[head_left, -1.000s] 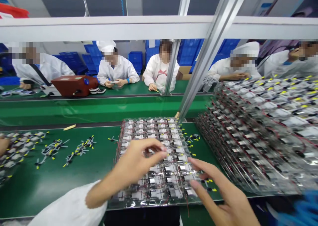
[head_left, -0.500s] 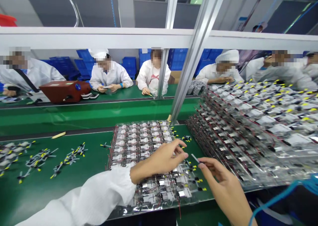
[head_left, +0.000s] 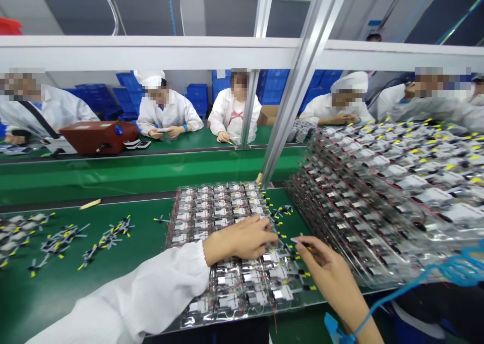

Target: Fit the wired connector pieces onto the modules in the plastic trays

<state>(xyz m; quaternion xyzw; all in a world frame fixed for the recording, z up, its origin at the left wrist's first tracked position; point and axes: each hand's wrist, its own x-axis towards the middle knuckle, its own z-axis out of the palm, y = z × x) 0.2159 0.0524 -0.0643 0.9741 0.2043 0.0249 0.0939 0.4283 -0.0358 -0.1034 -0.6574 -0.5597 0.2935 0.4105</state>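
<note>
A clear plastic tray holds rows of small white-and-silver components with red wires, and yellow-tipped ends stick out along its right side. Over its right half, my left hand is closed, fingertips curled down at the components near the edge; what they grip, if anything, is hidden. Just right of the tray, my right hand pinches a small pale strip between thumb and index finger. Loose black-and-grey pieces with yellow tips lie on the green bench beyond my hands.
Tall stacked trays of the same components stand at the right. Loose yellow-tipped pieces lie in clusters on the left. A metal post rises behind the tray. A blue coiled cord hangs at lower right. Several co-workers sit opposite.
My left hand's fingers have curled in and come down onto the tray's right side. My right hand has shifted slightly left, and the strip it pinches now lies flatter.
</note>
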